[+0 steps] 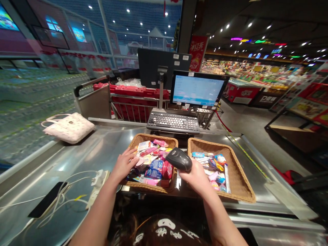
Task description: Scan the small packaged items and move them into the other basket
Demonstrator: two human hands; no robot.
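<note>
The left hand lies flat with its fingers loosely spread. It grips nothing. The fingertips rest on the glossy, brightly coloured small packets heaped in the rectangular woven wicker basket on the left, whose near rim runs just under the palm.

The right hand is closed around the handle of the black, rounded plastic handheld scanner. The scanner's smooth head juts left of the fingers, above that basket's right edge.

Just right of these fingers stands a second woven wicker basket holding flat wrapped sweets. Both baskets sit on the brushed stainless-steel counter.

Beyond the fingertips of both hands are a grey keyboard and a lit flat monitor.
</note>
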